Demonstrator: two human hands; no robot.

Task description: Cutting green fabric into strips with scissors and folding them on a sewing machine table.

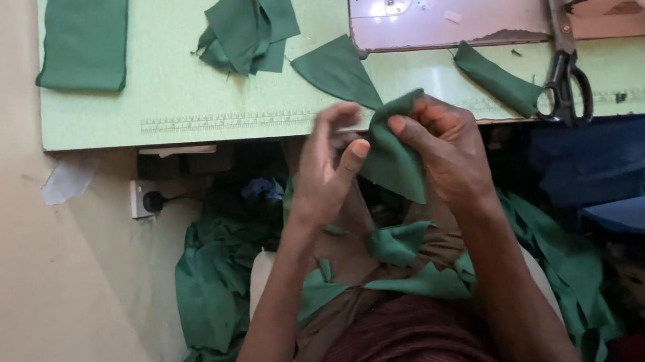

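Observation:
My right hand pinches a small folded piece of green cloth just below the front edge of the sewing table. My left hand touches the same piece from the left, thumb against the fabric and fingers spread upward. Several green scraps lie on my lap under both hands.
On the table lie a folded green strip, a pile of green pieces, a green triangle, another green piece and black scissors. The sewing machine base stands at the back right. Green fabric heaps on the floor; blue cloth sits at the right.

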